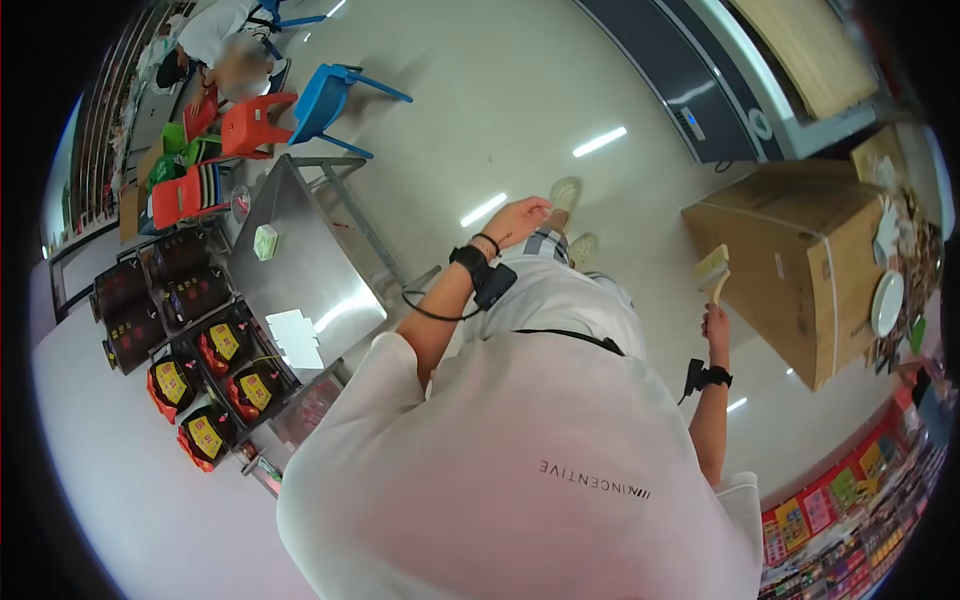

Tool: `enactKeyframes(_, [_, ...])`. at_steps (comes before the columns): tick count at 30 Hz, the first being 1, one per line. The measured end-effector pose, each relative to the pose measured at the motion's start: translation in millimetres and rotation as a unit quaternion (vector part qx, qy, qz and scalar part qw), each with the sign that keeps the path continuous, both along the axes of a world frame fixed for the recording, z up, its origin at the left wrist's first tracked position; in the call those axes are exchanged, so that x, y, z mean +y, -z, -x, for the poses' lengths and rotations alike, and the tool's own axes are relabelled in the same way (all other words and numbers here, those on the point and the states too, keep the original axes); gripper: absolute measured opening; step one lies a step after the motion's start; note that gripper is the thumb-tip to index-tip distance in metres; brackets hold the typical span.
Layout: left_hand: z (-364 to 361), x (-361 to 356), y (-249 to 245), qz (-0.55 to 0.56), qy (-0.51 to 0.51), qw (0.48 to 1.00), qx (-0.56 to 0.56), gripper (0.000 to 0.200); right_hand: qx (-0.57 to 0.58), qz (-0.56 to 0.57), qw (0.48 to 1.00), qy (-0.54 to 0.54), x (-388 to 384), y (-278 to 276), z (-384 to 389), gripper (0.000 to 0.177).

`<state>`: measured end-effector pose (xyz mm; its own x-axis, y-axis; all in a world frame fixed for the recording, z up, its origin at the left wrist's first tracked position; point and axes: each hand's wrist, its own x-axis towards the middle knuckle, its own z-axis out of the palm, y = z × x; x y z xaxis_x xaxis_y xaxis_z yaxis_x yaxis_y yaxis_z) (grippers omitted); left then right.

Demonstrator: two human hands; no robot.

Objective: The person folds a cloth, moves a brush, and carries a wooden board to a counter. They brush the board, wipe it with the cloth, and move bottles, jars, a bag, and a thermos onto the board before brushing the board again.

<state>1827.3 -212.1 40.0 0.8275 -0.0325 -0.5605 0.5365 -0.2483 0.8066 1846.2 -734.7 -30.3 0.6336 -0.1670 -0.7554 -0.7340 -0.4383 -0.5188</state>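
My right hand (pixel 716 327) is closed around the handle of a flat brush (pixel 713 268) with pale bristles. The brush points up and away from me, in front of a large cardboard box (pixel 790 250). My left hand (pixel 518 221) hangs before my waist, its fingers loosely bent and nothing visible in them. To its left stands a metal table (pixel 290 225), apart from the hand. On that table are a small pale green-and-white item (pixel 265 242) and a white sheet or flattened carton (pixel 295 339).
Blue chair (pixel 325 105) and red stools (pixel 253 124) stand at the upper left, near a bent-over person (pixel 222 40). Dark packages (pixel 195 270) and bags with yellow labels (pixel 252 392) line the left side. A grey cabinet (pixel 670 70) stands at the upper right; shelves (pixel 850 530) fill the lower right.
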Motion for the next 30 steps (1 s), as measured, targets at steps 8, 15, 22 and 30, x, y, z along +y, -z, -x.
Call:
enactKeyframes(8, [-120.0, 47.3, 27.0, -0.072, 0.089, 0.992, -0.055, 0.031, -0.129, 0.071, 0.986, -0.072, 64.5, -32.1, -92.2, 0.021])
enactKeyframes(15, [-248.4, 69.2, 0.1, -0.081, 0.202, 0.974, -0.071, 0.031, -0.298, 0.0, 0.946, 0.125, 95.8, -134.5, -143.0, 0.017])
enactKeyframes(22, [-401.0, -32.2, 14.6, -0.096, 0.242, 0.959, -0.112, 0.032, -0.399, -0.152, 0.847, 0.317, -4.7, -134.0, -386.2, 0.015])
enactKeyframes(30, [-473.6, -109.8, -36.6, -0.026, 0.201, 0.979, 0.027, 0.034, -0.35, -0.071, 0.883, 0.305, -65.0, -85.5, -582.3, 0.022])
